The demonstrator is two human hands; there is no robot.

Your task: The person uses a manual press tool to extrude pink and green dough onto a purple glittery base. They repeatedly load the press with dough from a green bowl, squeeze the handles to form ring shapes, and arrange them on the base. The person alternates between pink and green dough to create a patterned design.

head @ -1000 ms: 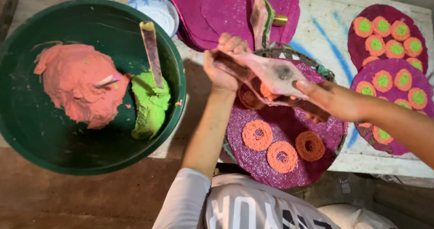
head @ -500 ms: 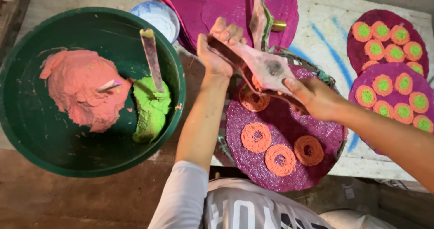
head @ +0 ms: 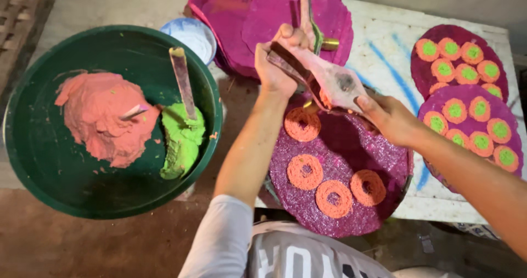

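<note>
- We are holding a soft, floppy squeeze bag [head: 335, 83] with both hands, just above a round purple mat [head: 351, 201].
- Our left hand [head: 282, 58] is closing tight around the top end of the bag, so the paste inside is pushed down.
- Our right hand [head: 387, 116] is pinching the lower side of the bag, which looks like it is keeping the tip steady over the mat.
- The bag is looking pink, smeared and wet, with a dark spot on its side.
- Four orange rings [head: 304, 171] are lying on the mat, each like a small bumpy spiral with a hole in the middle.
- The mat is looking rough and sparkly, and it is sitting on a white tabletop [head: 384, 42] with blue marks.
- To the right, two more purple mats [head: 472, 118] are carrying orange rings with green middles.
- To the left, a big green bowl [head: 33, 162] is holding a lump of pink-orange paste [head: 101, 118] and a lump of bright green paste [head: 181, 140], close by our hands.
- A flat stick [head: 182, 83] is standing in the green paste.
- A stack of spare purple mats [head: 263, 14] is lying behind the bag.
</note>
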